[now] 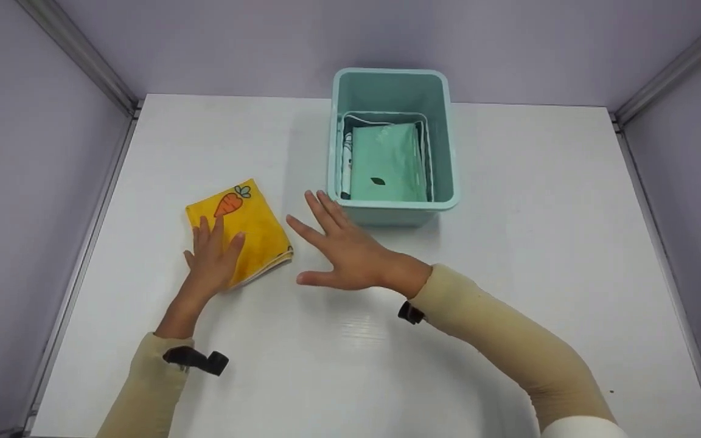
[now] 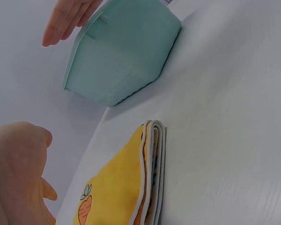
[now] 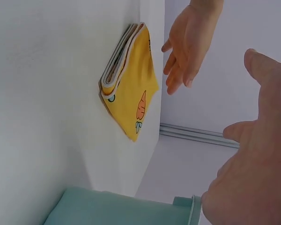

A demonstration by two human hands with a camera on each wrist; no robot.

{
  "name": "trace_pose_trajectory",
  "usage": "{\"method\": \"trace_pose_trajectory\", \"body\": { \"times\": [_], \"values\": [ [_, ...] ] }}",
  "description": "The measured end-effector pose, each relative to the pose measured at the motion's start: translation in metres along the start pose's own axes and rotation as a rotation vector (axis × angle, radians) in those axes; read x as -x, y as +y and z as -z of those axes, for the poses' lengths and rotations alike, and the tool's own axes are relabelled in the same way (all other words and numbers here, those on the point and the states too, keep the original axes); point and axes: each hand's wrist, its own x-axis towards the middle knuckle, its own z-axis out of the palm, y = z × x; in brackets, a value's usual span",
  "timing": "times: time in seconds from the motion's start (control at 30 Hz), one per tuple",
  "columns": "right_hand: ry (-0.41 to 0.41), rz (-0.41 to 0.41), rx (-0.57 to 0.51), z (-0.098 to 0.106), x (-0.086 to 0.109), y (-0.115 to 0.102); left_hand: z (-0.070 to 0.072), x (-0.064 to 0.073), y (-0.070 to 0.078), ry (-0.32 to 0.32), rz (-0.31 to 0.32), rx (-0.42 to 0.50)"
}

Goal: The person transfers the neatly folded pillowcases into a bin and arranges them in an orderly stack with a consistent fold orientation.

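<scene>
A yellow folded cloth (image 1: pixel 259 234) with a carrot print and pale edging lies on the left part of the table. Over its lower left side is my left hand (image 1: pixel 209 258), fingers spread; the left wrist view shows a gap between that hand and the cloth (image 2: pixel 117 183). My right hand (image 1: pixel 350 252) hovers between the cloth and a mint-green bin (image 1: pixel 394 214), its fingers straight and apart with nothing in them. In the right wrist view the stacked layers of the cloth (image 3: pixel 131 79) show along one edge.
Inside the bin stands a folded mint-green cloth (image 1: pixel 387 161) with a leaf print, beside other folded fabric with white edging (image 1: pixel 347 164). Pale walls (image 1: pixel 235 48) border the white table (image 1: pixel 539 243) at the back and both sides.
</scene>
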Motion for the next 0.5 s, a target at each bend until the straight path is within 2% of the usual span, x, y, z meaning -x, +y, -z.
{"method": "trace_pose_trajectory", "body": {
  "times": [0.2,0.5],
  "values": [
    [-0.041,-0.002,-0.079,-0.007,-0.008,-0.001,0.001,-0.005,-0.008,-0.017,0.058,0.071],
    [-0.085,-0.084,-0.234,-0.015,-0.024,0.007,0.002,-0.011,-0.018,0.002,0.141,0.081]
  ]
}}
